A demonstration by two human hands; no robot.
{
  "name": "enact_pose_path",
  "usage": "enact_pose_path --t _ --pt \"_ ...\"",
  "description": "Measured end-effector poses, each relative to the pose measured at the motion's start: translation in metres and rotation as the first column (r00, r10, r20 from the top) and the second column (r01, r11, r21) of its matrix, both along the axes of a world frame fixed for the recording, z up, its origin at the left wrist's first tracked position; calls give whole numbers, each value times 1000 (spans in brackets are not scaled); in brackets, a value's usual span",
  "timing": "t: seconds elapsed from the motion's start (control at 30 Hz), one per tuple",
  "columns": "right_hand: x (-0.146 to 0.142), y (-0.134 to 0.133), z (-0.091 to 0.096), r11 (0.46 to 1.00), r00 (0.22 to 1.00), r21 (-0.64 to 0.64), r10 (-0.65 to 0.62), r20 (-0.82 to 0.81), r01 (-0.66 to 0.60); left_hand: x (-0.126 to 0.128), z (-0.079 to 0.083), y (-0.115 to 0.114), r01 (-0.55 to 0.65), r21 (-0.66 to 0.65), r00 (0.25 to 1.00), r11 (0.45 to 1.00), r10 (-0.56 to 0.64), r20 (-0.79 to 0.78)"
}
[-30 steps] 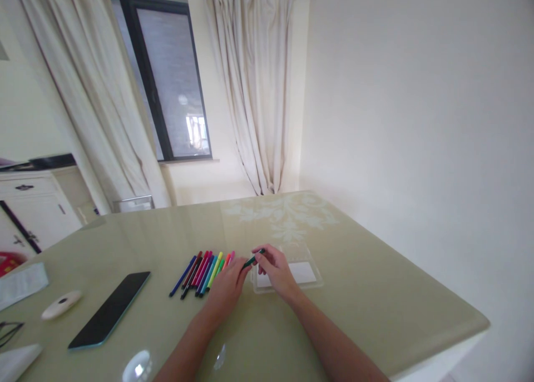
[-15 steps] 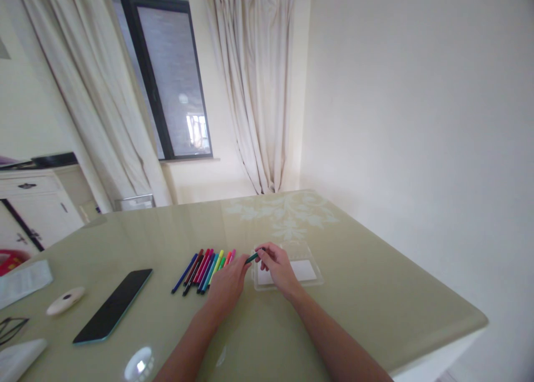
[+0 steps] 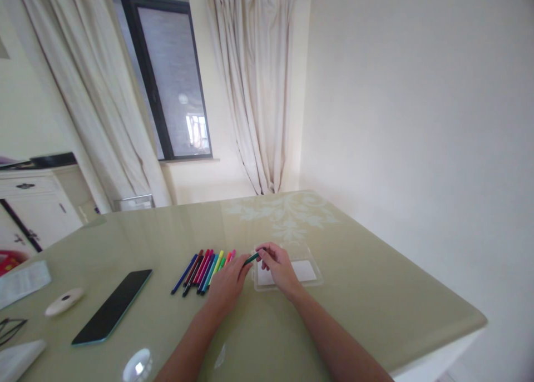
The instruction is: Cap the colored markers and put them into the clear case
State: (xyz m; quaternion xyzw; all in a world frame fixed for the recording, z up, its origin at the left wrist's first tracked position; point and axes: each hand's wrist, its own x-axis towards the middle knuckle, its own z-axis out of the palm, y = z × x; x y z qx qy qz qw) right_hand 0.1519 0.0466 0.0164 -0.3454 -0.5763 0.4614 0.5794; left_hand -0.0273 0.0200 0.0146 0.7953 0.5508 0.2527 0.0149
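Observation:
A dark green marker (image 3: 252, 257) is pinched at its far end by my right hand (image 3: 278, 269), fingers closed round it. My left hand (image 3: 227, 284) touches the marker's near end with its fingertips and lies over the right end of a row of several coloured markers (image 3: 202, 271) on the table. Under my right hand lies a clear plastic case (image 3: 308, 271) with a white insert, flat on the table.
A black phone (image 3: 112, 306) lies left of the markers, with a white oval object (image 3: 64, 302) and folded paper (image 3: 23, 283) further left. Glasses (image 3: 9, 330) sit at the left edge. The glossy green table (image 3: 375, 293) ends close on the right, near the wall.
Both hands and the green marker have barely shifted; the view moved slightly. The grip on the marker is the same.

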Motion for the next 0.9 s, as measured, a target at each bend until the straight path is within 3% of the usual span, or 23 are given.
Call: enact_pose_path --t 0.2,0.33,0.43,0.53,0.77,0.9 --pt "22 10 9 957 936 -101 -289 -204 273 -6 -7 4 28 68 985 997 -40 168" --pt "35 14 12 922 886 -164 -382 -262 349 0 -3 -3 203 49 968 978 -208 142" --pt "37 14 11 917 880 -176 -395 -262 359 5 1 -9 290 8 950 957 -289 117" --pt "36 14 11 919 884 -184 -387 -261 348 7 3 -11 286 -33 950 958 -279 142" --pt "34 14 10 936 903 -187 -340 -264 298 2 -6 2 209 -73 944 975 -182 276" --pt "29 10 9 954 927 -170 -284 -244 247 -1 -6 5 85 -17 929 996 -73 363"
